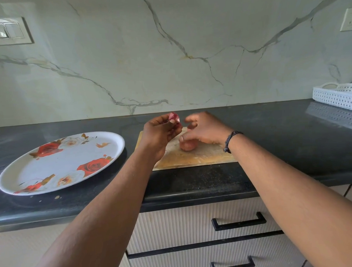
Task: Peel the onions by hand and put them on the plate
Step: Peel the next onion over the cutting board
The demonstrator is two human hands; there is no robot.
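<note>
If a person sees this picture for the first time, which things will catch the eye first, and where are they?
The two bare arms reach to the middle of the dark counter, where the left hand pinches a small pink piece of onion skin above the wooden board. The right hand hovers over an onion lying on that board. To the left lies a big white plate with red roses.

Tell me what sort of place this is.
Most likely a home kitchen: a dark stone countertop against a marble-look backsplash, drawers below, and a wooden cutting board with an onion beside a floral plate.
</note>
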